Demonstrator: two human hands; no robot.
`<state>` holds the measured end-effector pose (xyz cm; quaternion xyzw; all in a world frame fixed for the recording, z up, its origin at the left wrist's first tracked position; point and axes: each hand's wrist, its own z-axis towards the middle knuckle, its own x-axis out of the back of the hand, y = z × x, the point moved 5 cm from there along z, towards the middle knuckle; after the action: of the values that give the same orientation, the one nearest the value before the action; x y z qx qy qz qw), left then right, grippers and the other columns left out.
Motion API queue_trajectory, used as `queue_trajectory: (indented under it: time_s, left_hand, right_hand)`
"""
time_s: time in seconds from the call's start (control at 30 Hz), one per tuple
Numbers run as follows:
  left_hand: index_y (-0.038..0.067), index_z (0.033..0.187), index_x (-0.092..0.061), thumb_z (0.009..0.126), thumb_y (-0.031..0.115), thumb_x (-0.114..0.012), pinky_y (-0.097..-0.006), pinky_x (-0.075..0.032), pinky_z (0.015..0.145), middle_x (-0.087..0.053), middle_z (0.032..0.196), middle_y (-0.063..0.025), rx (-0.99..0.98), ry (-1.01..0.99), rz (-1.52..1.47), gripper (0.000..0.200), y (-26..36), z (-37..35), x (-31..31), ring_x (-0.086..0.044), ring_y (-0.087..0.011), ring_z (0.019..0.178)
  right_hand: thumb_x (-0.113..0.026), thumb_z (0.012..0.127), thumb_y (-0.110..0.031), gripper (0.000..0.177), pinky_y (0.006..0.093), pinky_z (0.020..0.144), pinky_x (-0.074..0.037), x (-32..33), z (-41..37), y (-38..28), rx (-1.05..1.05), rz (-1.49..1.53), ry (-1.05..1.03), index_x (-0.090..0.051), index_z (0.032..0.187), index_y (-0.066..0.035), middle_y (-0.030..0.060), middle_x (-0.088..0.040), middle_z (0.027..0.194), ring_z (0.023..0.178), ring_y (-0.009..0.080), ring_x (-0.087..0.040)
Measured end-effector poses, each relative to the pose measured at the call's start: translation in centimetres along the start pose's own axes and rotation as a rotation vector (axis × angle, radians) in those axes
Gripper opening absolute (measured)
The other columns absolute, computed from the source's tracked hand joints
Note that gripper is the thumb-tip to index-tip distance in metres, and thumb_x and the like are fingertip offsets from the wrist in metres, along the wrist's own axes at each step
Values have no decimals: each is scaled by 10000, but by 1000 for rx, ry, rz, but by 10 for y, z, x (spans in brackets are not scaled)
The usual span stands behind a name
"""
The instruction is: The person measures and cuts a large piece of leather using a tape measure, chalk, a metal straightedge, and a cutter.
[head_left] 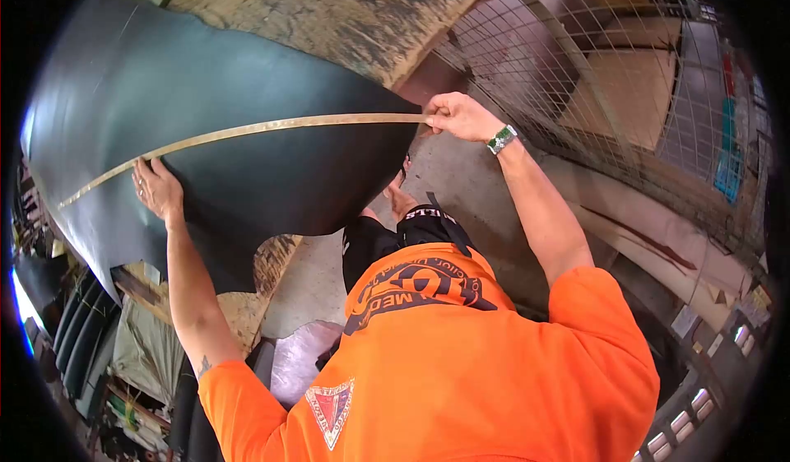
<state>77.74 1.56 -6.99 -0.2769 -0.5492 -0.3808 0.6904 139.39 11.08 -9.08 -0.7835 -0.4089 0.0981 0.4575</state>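
Observation:
A large dark leather hide with an uneven edge is spread over a wooden board. Across it runs a long, narrow, yellowish measuring tape, curved in this wide view. At the hide's right edge, my right hand is closed, pinching the tape's end between thumb and fingers. My left hand lies flat on the hide towards the left, fingers apart, with the fingertips at the tape's lower edge. The tape continues beyond that hand towards the hide's far left side.
Bare plywood shows behind the hide. A wire mesh panel stands on the right, with large rolls below it. Dark rolls and a crumpled sheet are at lower left. A plastic-wrapped bundle sits beside me.

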Motion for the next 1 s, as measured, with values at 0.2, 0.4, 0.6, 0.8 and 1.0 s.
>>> queue_trajectory:
  time_s: [0.2,0.4,0.6,0.8,1.0]
  left_hand:
    - [64,1513,-398,1050,488,-360,-447,-235,1207,-399,1581,-111,28,-45,6,629,1,0,-1,-311,-304,1485]
    - [52,1511,-398,1036,532,-386,-468,-236,1203,-384,1586,-131,-7,-61,8,676,-4,4,-7,-305,-342,1482]
    - [74,1511,-415,1035,528,-391,-481,-243,1200,-367,1599,-124,33,-73,-21,659,17,1,-2,-287,-386,1484]
    - [74,1506,-422,1039,509,-405,-488,-241,1203,-373,1594,-126,15,-41,-56,638,41,-14,1,-286,-381,1485]
    - [52,1493,-431,1045,484,-400,-495,-251,1192,-394,1577,-147,-8,-29,-14,624,45,-16,2,-304,-394,1471]
  right_hand:
    - [-632,949,-90,308,264,640,-499,5,0,8,128,109,30,-625,1241,10,9,-608,757,679,86,-556]
    - [-656,934,-172,244,281,739,-539,14,-2,-6,123,-81,78,-702,1115,-17,75,-712,854,853,118,-703]
    - [-670,932,-186,211,284,692,-536,26,4,23,84,132,105,-710,1043,-11,48,-696,800,721,112,-692]
    - [-712,898,-266,299,300,784,-524,54,8,32,67,-110,101,-725,1061,-15,78,-728,851,813,136,-663]
    - [-766,848,-421,570,326,882,-516,42,18,8,155,-63,-3,-678,1168,42,148,-729,1013,969,205,-675]
